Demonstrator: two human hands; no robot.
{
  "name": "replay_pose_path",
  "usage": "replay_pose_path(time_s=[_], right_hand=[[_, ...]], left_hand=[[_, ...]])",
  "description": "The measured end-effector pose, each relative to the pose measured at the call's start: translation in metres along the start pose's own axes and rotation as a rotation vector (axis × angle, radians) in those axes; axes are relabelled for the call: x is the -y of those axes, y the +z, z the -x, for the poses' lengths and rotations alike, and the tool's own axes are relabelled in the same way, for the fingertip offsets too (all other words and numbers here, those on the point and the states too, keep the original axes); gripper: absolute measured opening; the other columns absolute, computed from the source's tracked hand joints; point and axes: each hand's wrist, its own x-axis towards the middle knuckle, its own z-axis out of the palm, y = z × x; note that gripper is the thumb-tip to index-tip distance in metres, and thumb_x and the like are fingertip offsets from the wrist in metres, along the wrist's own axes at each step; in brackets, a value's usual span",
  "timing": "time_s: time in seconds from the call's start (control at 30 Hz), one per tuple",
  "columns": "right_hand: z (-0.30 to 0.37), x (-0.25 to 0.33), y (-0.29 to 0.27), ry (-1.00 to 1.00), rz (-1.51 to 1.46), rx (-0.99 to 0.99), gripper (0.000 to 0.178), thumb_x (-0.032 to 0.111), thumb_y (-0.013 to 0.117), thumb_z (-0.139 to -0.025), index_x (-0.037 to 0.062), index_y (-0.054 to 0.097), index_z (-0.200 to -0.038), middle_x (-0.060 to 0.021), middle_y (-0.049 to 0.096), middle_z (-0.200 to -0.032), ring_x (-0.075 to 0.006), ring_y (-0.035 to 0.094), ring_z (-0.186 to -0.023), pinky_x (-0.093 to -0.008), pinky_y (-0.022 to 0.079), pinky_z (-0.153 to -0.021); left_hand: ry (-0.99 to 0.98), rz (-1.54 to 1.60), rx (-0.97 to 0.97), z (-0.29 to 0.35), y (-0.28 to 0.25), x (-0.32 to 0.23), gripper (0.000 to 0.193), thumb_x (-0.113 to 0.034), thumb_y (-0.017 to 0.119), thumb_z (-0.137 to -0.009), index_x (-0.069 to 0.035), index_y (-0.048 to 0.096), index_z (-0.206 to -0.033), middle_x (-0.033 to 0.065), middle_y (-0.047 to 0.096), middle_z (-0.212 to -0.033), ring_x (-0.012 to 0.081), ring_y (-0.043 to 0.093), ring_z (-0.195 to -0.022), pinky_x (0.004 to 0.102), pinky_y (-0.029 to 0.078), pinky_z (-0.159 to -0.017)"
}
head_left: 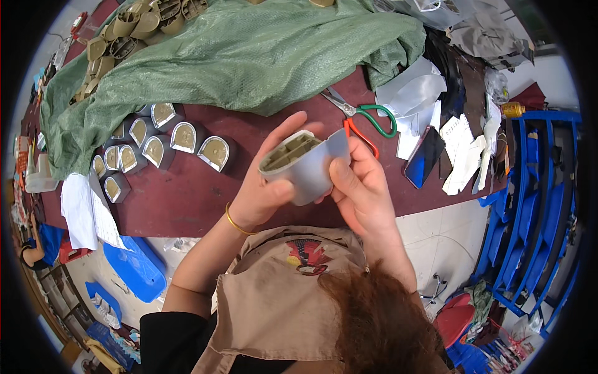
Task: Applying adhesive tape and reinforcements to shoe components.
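Above the near table edge, my left hand (265,184) grips a D-shaped tan plastic shoe heel (289,151), its ribbed hollow face tilted up. A smooth silver-grey covering strip (309,177) wraps round the heel's side, and one end stands out as a loose flap. My right hand (364,187) pinches this strip near the flap between thumb and fingers. At the left, several silver-covered heels (213,151) stand on the dark red table (187,206), tan faces up. Scissors (355,111) with one green and one red handle lie open beyond my right hand.
A green woven sheet (249,56) spreads across the back, beside a pile of bare tan heels (124,25). Right of the scissors lie silver scraps (411,90), a phone (425,157) and white paper pieces (461,149). A blue rack (536,212) stands at the right, a blue bin (137,268) below left.
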Motion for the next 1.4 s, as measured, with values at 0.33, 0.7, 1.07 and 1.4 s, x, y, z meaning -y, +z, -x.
replay_pose_path(time_s=[0.33,0.7,1.07,1.4], right_hand=[[0.004,0.007,-0.01,-0.375,0.749,-0.01,0.015,0.001,0.077,-0.075,0.001,0.064,-0.081,-0.0004,0.059,-0.077,-0.0077,0.055,-0.07,-0.023,0.044,-0.065],[-0.015,-0.003,-0.048,-0.225,0.496,0.182,0.104,0.019,0.088,-0.064,0.0042,0.022,-0.144,-0.0078,0.05,-0.125,-0.0151,0.047,-0.114,-0.0289,0.042,-0.092],[-0.019,-0.011,-0.013,-0.481,0.87,-0.01,0.08,0.051,0.059,-0.088,-0.0022,0.03,-0.141,-0.0141,0.05,-0.133,-0.0232,0.044,-0.123,-0.0368,0.034,-0.102],[-0.023,-0.004,-0.017,-0.142,-0.018,0.265,0.076,0.041,0.053,-0.092,-0.0015,0.021,-0.146,-0.0147,0.027,-0.151,-0.0244,0.031,-0.137,-0.0368,0.027,-0.111]], left_hand=[[0.371,-1.03,0.195,-0.005,-0.011,-0.021,0.07,-0.013,0.079,-0.068,-0.005,0.046,-0.129,0.0118,0.05,-0.129,0.0271,0.049,-0.119,0.0376,0.039,-0.1],[0.513,-1.364,0.558,-0.015,-0.011,-0.035,0.064,-0.003,0.073,-0.063,-0.004,0.052,-0.123,0.0148,0.048,-0.134,0.0353,0.042,-0.128,0.0439,0.034,-0.105],[0.387,-0.541,-0.147,-0.012,0.018,0.035,0.059,-0.031,0.055,-0.094,0.0,0.029,-0.138,0.0089,0.047,-0.128,0.0162,0.046,-0.118,0.0324,0.036,-0.101],[0.54,-0.842,-0.093,-0.016,0.014,0.021,0.068,-0.033,0.066,-0.082,0.0,0.036,-0.133,0.0124,0.054,-0.116,0.0199,0.055,-0.104,0.0319,0.044,-0.09]])
